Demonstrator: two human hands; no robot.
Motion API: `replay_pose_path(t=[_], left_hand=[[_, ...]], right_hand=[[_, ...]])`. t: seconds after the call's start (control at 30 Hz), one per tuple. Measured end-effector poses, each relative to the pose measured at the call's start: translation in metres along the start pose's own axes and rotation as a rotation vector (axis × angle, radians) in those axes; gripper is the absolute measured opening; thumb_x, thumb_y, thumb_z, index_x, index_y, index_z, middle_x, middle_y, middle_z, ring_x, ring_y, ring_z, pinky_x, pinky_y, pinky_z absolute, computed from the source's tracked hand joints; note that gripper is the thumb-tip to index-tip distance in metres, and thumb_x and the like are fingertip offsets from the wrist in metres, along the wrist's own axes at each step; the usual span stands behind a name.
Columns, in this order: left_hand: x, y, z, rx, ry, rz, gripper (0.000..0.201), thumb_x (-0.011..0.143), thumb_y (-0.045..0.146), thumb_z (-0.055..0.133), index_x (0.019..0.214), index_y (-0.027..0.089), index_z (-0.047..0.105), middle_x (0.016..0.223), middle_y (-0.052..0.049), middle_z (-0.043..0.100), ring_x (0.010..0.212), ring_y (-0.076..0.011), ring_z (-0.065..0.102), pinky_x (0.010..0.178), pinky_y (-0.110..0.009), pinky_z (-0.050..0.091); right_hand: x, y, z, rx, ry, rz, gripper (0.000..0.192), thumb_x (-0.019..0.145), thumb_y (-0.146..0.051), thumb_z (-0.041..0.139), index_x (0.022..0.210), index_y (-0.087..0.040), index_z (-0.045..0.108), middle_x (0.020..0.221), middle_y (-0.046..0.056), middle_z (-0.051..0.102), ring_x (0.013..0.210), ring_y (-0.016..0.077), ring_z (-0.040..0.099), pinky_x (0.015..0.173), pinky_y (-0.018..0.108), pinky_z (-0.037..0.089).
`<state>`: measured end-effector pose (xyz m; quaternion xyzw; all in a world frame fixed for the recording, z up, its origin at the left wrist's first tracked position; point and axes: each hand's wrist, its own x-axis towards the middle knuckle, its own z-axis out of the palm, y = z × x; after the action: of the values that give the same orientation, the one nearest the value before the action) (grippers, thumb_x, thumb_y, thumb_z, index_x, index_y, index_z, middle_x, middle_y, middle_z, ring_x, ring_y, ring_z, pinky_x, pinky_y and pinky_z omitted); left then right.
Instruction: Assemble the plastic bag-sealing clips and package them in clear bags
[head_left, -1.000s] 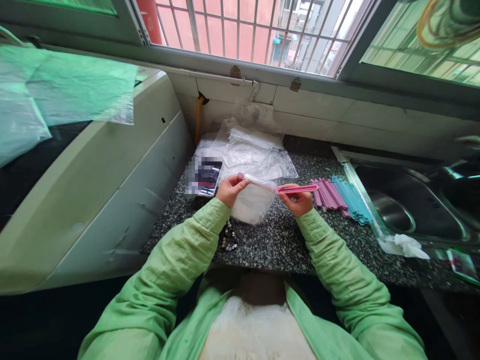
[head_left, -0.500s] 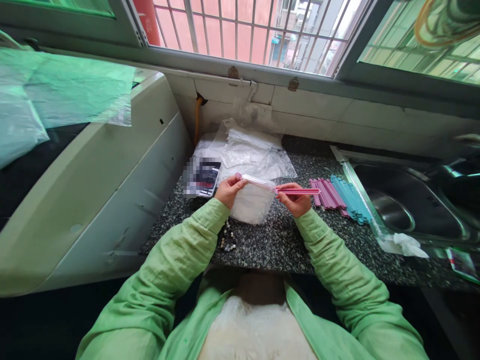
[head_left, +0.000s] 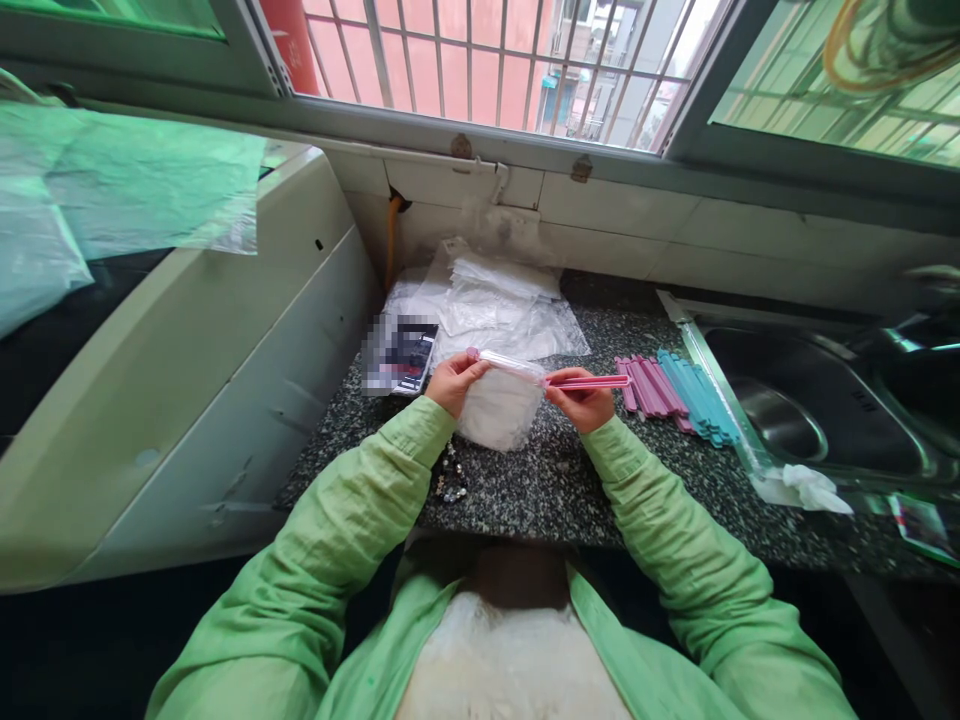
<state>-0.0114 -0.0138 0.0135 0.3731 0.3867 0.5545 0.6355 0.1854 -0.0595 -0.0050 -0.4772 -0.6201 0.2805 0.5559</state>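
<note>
A clear plastic bag [head_left: 501,405] hangs between my two hands above the dark speckled counter. My left hand [head_left: 454,383] is closed, pinching the bag's top left corner, where a small pink end piece [head_left: 472,353] sticks out above the fingers. At the top right corner my right hand [head_left: 581,402] grips a long pink bag clip [head_left: 592,382], whose two narrow bars point to the right. The clip's left end meets the bag's upper edge. Whether it goes around the film there is too small to tell.
Pink clips [head_left: 654,387] and blue clips [head_left: 697,397] lie right of my hand, beside the sink [head_left: 750,420]. Clear bags [head_left: 495,295] are piled behind. A phone-like device [head_left: 418,357] lies left, a shiny beaded string [head_left: 451,485] in front. A pale appliance [head_left: 300,350] borders the left side.
The right hand and its pink clip have moved slightly left and closer to the bag's corner. The left hand keeps its pinch, and the whole view has shifted a little.
</note>
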Motion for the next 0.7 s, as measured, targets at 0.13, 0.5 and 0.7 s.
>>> replay_pose_path(t=[0.13, 0.5, 0.7], left_hand=[[-0.0008, 0.0003, 0.0002, 0.030, -0.001, 0.023, 0.037, 0.036, 0.036, 0.080, 0.054, 0.014, 0.056, 0.051, 0.007, 0.047, 0.053, -0.0048, 0.039, 0.055, -0.020, 0.032], [-0.0026, -0.0012, 0.0027, 0.031, 0.015, 0.003, 0.041, 0.028, 0.041, 0.081, 0.050, 0.014, 0.060, 0.048, 0.006, 0.050, 0.051, -0.0052, 0.041, 0.056, -0.021, 0.034], [-0.0004, -0.0036, 0.0014, 0.053, 0.018, -0.048, 0.043, 0.026, 0.041, 0.081, 0.053, 0.013, 0.063, 0.052, 0.003, 0.056, 0.052, -0.0067, 0.045, 0.058, -0.023, 0.037]], right_hand=[[-0.0003, 0.0016, 0.0017, 0.003, -0.011, -0.029, 0.028, 0.068, -0.044, 0.066, 0.081, -0.020, 0.062, 0.076, 0.003, 0.066, 0.061, 0.0127, 0.063, 0.058, 0.025, 0.057], [0.0015, 0.0069, 0.0001, -0.085, -0.027, -0.083, 0.024, 0.073, -0.043, 0.062, 0.080, -0.020, 0.061, 0.076, 0.003, 0.064, 0.064, 0.0123, 0.062, 0.059, 0.024, 0.057], [-0.0005, 0.0034, 0.0014, -0.088, 0.005, -0.102, 0.023, 0.073, -0.041, 0.062, 0.078, -0.019, 0.061, 0.075, 0.003, 0.064, 0.062, 0.0112, 0.061, 0.058, 0.023, 0.056]])
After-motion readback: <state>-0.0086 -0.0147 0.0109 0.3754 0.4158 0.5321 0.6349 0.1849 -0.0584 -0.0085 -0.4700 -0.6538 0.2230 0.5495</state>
